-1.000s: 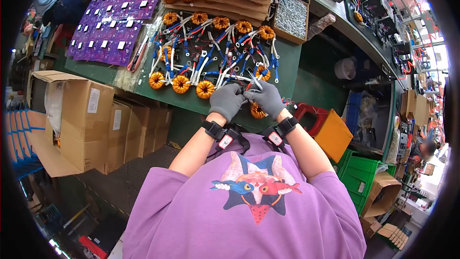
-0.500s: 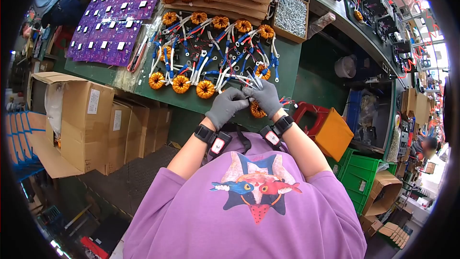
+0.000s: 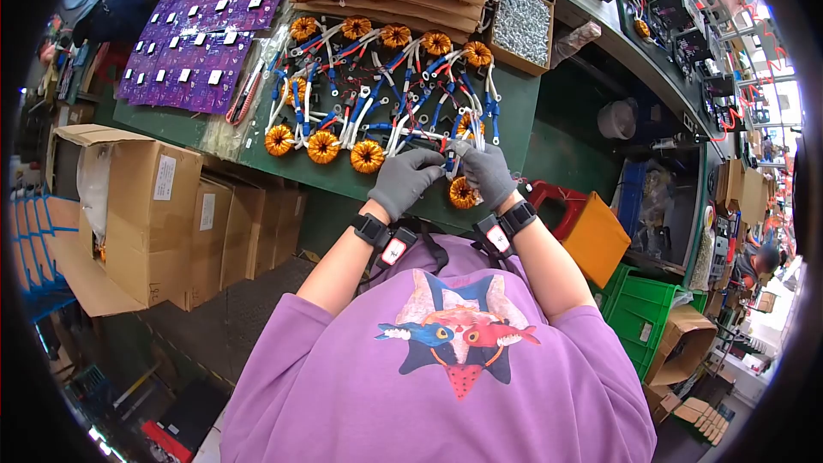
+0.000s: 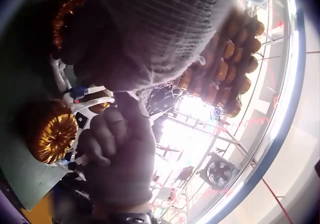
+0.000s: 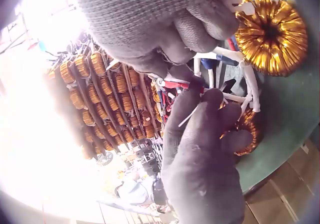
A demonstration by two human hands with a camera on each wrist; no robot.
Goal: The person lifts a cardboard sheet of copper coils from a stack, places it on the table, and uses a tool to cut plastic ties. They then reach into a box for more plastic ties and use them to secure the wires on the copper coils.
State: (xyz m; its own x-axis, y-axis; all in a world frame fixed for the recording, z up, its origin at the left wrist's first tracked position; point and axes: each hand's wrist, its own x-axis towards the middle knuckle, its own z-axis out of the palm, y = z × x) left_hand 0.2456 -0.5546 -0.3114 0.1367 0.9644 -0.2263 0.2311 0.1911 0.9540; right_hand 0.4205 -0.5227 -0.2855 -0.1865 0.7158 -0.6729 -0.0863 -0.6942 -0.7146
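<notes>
Purple shirt (image 3: 446,394) fills the near field in the head view. Both forearms run toward 12 o'clock.

Left hand (image 3: 405,178): gloved, fingers curled, fingertips pinching a thin white strip (image 5: 191,115).
Right hand (image 3: 489,173): gloved, fingers curled, gripping a lead bundle (image 3: 452,161) of white and blue wire at its 9 o'clock. The two hands touch at the fingertips, over the near edge of the green table (image 3: 519,124).

Copper coil (image 3: 463,193) lies on the table edge at 6 o'clock of the right hand, just beside it. Its white leads rise toward the right hand's fingers in the right wrist view.

Versus 0.5 s ago: the fan of white strips above the right hand is no longer spread, and only a short piece shows between the hands. The right hand sits slightly further toward 3 o'clock. The coil has not moved.

Farther, at 12 o'clock: coil row (image 3: 369,94) with blue and white wiring. Beyond it, purple boards (image 3: 197,34) at 10 o'clock and a screw box (image 3: 520,27) at 1 o'clock.
</notes>
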